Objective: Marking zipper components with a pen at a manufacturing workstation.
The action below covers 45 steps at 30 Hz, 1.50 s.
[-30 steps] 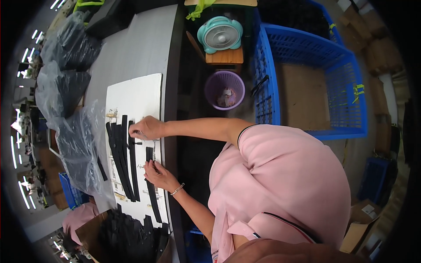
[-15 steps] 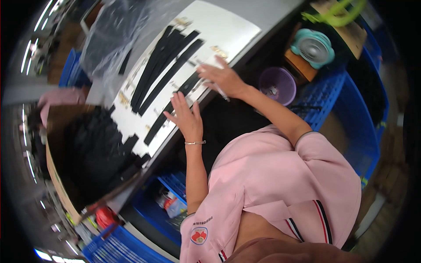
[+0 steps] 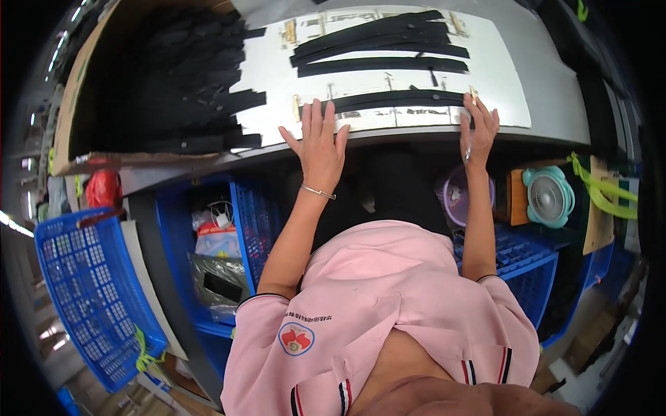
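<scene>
A black fabric strip [image 3: 395, 100] lies straight along the near part of a white marked board [image 3: 501, 76]. My left hand [image 3: 322, 149] is open, palm down with fingers spread, its fingertips at the strip's left end. My right hand [image 3: 480, 132] has its fingers bent at the strip's right end. A slim, silvery pen-like tool [image 3: 467, 150] is tucked in that hand, pointing back toward the wrist. Farther back on the board are several overlapping black strips [image 3: 378, 40], with a single strip [image 3: 381, 66] just in front of them. Small gold-coloured pieces [image 3: 290, 32] sit near the board's ends.
At the left stands a cardboard box [image 3: 78, 121] heaped with black strips [image 3: 180, 76]. Below the table edge are blue crates [image 3: 166, 229], a blue basket [image 3: 90, 298], a purple bin [image 3: 454, 197] and a teal fan [image 3: 550, 197]. A green ribbon [image 3: 603, 191] hangs at the right.
My view has turned, so the table now runs level across it. My hands have moved apart to opposite ends of the near strip; the right one was closer to the left.
</scene>
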{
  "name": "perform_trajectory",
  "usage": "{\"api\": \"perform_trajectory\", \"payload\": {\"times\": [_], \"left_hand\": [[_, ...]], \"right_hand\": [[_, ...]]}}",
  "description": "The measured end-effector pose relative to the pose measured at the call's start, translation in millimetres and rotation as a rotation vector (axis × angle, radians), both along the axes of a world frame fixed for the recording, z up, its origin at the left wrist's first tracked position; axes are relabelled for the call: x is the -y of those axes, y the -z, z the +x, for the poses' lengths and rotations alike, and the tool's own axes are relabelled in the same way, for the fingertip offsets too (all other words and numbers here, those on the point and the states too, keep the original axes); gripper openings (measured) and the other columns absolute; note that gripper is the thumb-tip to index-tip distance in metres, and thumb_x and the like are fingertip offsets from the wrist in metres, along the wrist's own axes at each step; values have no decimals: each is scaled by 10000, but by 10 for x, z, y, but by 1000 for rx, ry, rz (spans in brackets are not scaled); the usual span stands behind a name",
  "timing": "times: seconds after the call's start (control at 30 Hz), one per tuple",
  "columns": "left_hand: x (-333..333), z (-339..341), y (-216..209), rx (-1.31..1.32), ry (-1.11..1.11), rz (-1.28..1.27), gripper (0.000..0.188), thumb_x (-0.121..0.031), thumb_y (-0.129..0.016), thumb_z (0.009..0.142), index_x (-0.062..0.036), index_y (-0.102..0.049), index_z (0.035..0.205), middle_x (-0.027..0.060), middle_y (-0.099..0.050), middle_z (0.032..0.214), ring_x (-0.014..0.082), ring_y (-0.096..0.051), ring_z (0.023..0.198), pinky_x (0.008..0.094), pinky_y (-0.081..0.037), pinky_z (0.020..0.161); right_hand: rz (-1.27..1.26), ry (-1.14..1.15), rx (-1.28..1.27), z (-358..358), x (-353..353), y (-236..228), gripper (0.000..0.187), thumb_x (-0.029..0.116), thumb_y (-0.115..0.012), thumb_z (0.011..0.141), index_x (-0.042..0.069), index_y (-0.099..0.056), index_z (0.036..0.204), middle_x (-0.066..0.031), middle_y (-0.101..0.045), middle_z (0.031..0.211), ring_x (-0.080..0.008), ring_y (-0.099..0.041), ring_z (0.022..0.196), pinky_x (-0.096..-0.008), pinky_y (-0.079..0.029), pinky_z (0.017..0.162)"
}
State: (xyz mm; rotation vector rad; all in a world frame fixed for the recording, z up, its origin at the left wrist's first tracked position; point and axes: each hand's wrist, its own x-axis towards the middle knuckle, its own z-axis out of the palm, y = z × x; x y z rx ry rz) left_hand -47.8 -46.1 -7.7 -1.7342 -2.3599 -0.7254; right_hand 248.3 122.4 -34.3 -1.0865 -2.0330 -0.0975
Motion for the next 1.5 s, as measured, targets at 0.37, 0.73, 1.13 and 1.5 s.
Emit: {"api": "perform_trajectory", "payload": {"times": [0.37, 0.73, 1.13, 1.5], "left_hand": [[-48, -152, 33, 24, -12, 61, 564, -364, -658, 969, -106, -528, 1454, 118, -480, 1537, 313, -340, 1491, 634, -31, 1191], [-38, -169, 38, 77, -21, 87, 577, -391, -685, 944, -122, -544, 1435, 104, -486, 1530, 329, -332, 1493, 629, -110, 1183], [-46, -158, -9, 114, -19, 95, 599, -424, -685, 923, -98, -556, 1409, 110, -501, 1509, 329, -348, 1476, 635, -141, 1176], [-54, -158, -16, 82, -9, 98, 589, -410, -697, 912, -80, -567, 1383, 127, -514, 1486, 341, -365, 1459, 649, -166, 1163]], "right_hand": [[-49, 23, -8, -111, 43, -157, 271, 77, -643, 969, 107, -666, 1237, -37, -691, 1292, -228, -587, 1278, -486, -294, 1180], [-796, -501, -513, -1599, 470, -813, 212, 190, -618, 1018, 37, -713, 1130, -45, -715, 928, -71, -597, 775, -230, -472, 702], [-725, -534, -432, -2219, 403, -480, 252, 197, -651, 983, -33, -706, 897, -65, -697, 752, -97, -630, 599, -259, -473, 557], [-643, -506, -337, -2239, 413, -449, 229, 190, -656, 978, -10, -714, 884, -64, -675, 684, -127, -631, 574, -273, -479, 550]]}}
